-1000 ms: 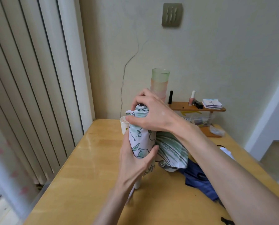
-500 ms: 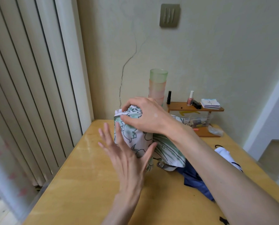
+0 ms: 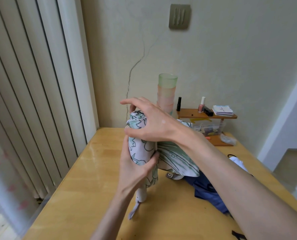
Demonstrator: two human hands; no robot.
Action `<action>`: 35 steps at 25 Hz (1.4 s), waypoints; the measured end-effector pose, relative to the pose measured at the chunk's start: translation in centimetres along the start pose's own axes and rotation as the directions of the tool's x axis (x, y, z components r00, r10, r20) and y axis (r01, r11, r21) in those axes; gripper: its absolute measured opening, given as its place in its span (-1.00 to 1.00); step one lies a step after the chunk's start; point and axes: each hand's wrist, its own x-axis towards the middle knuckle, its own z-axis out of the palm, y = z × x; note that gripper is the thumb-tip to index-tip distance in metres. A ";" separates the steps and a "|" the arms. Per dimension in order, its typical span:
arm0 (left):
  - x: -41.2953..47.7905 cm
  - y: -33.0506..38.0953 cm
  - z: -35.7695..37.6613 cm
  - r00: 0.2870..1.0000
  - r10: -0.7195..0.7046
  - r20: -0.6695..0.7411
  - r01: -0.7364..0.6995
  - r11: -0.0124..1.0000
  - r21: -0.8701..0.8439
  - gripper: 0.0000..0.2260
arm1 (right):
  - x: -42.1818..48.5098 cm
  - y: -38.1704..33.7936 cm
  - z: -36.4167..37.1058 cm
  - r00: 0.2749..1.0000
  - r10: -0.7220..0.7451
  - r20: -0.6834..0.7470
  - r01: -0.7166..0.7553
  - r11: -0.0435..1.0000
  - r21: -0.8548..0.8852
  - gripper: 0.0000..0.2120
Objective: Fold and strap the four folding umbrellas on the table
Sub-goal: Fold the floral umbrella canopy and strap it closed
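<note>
Fabric on the floral umbrella [image 3: 140, 149] is partly rolled, and you hold it upright over the middle of the table [image 3: 92, 196], its pale handle [image 3: 141, 194] pointing down, just above the tabletop or on it. Your left hand [image 3: 133, 170] wraps the rolled middle of the canopy, with the fingers curled round the far side and the thumb pressed across the front. Your right hand [image 3: 154, 122] caps the top end. Its thumb lies against the cloth on the side facing the table's left edge, and its fingers arch over the tip with the index finger lifted clear, so the hold is loose and claw-like. A wide flap of canopy [image 3: 177, 158] remains unrolled and spreads out under your right wrist toward the table's right edge. A fastening tab with a snap [image 3: 170, 175] hangs below that flap. A thin loop strap [image 3: 133, 210] trails from the handle onto the tabletop nearer to you. A blue umbrella [image 3: 211, 193] lies crumpled on the table's right half, partly under your forearm. A white one [image 3: 237, 161] shows beyond your forearm, close to the table's right edge. Stacked cups [image 3: 166, 94] stand at the table's far edge beside a small wooden shelf [image 3: 196, 113] that carries little bottles.
</note>
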 end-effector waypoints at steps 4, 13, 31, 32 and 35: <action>0.3 0.5 -0.8 0.995 -0.093 0.033 0.094 0.996 -0.008 -0.58 | 0.2 0.0 -1.0 0.992 0.100 0.071 -0.088 0.983 -0.158 -0.41; 1.5 -0.9 -4.0 0.961 -0.234 -0.147 0.217 0.969 -0.120 -0.63 | -3.9 6.3 -2.7 0.960 0.247 -0.129 -0.210 0.946 0.249 -0.54; 2.6 -0.1 -7.1 0.954 -0.294 -0.055 0.293 0.956 -0.025 -0.66 | -7.3 8.4 0.8 0.847 0.526 -0.076 -0.346 0.654 0.673 -0.77; 2.6 -0.1 -7.2 0.954 -0.293 -0.066 0.293 0.956 -0.012 -0.66 | -7.4 8.7 1.1 0.835 0.536 -0.122 -0.339 0.676 0.654 -0.79; 2.8 0.0 -7.4 0.954 -0.284 -0.091 0.287 0.958 0.014 -0.62 | -7.4 9.0 1.5 0.817 0.539 -0.205 -0.325 0.723 0.610 -0.78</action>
